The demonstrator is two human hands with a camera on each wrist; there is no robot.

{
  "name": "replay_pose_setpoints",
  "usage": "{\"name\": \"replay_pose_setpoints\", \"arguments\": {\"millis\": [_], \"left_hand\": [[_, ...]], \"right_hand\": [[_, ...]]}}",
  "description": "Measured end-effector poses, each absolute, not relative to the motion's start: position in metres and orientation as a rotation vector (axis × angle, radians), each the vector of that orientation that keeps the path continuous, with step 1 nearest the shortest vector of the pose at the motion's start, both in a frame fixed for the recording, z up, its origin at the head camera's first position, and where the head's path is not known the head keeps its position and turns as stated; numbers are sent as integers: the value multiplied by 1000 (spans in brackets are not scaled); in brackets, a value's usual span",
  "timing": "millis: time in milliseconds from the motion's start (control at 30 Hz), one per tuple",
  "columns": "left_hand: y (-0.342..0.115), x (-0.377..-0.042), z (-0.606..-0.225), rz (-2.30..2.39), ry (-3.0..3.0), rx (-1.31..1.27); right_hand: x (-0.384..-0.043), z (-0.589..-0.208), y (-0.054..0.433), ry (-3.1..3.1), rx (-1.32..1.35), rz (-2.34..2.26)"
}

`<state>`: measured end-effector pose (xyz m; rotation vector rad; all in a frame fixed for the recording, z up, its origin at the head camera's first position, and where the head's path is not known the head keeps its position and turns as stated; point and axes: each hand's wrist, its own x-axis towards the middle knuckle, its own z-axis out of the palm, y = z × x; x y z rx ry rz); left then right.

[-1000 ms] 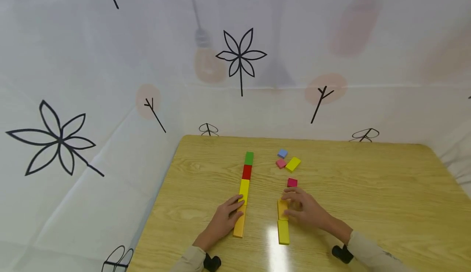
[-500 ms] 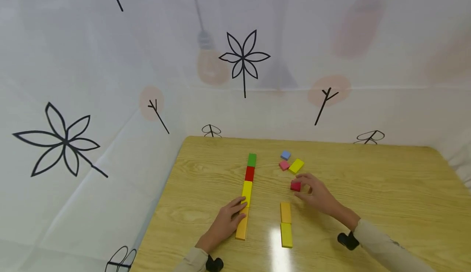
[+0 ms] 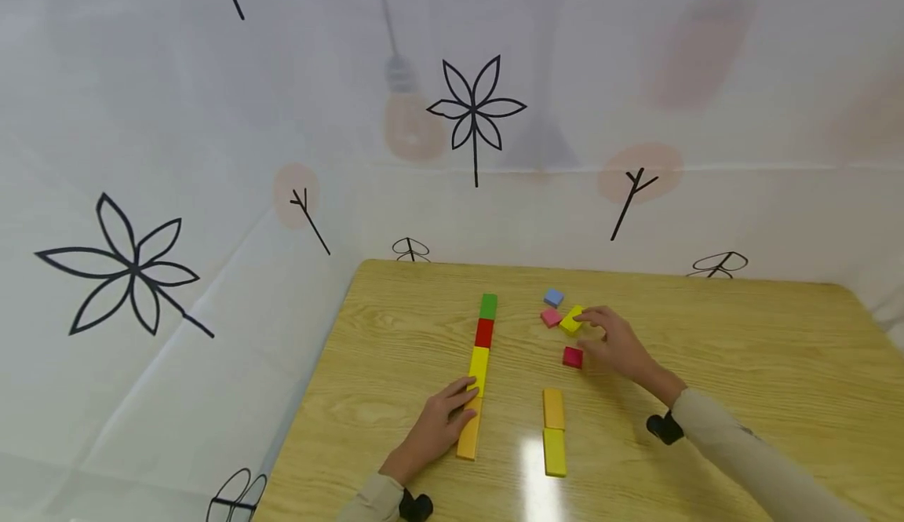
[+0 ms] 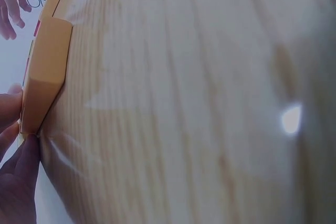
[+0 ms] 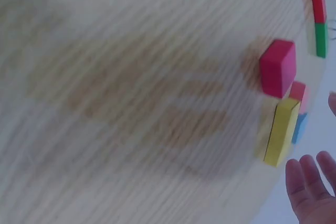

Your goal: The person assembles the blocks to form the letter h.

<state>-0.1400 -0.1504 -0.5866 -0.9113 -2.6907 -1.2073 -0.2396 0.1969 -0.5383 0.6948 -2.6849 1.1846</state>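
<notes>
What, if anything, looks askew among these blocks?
The blue block, light pink block and yellow block near the right hand sit at odd angles, unlike the straight row the left hand touches. Nothing looks damaged.

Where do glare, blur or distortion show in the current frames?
Head: mostly sharp, with a vertical glare streak on the table beside the nearest yellow block. Left wrist: small blown-out highlight at right, wood grain soft around it; table edge looks bowed, probably lens distortion. Right wrist: tabletop hazy at upper left, crimson block clearer.
</notes>
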Motion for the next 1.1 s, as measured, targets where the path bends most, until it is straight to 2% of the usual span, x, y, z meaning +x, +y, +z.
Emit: {"name": "replay_pose_setpoints", "arguments": {"millis": [600, 1100], "left_hand": [[-151, -141, -586, -1234, -2724, -901], [-152, -142, -590, -1234, -2727, -888]], "right_hand": [[-295, -558, 201, -2756, 876, 955], [-290, -557, 209, -2898, 751, 977]]}}
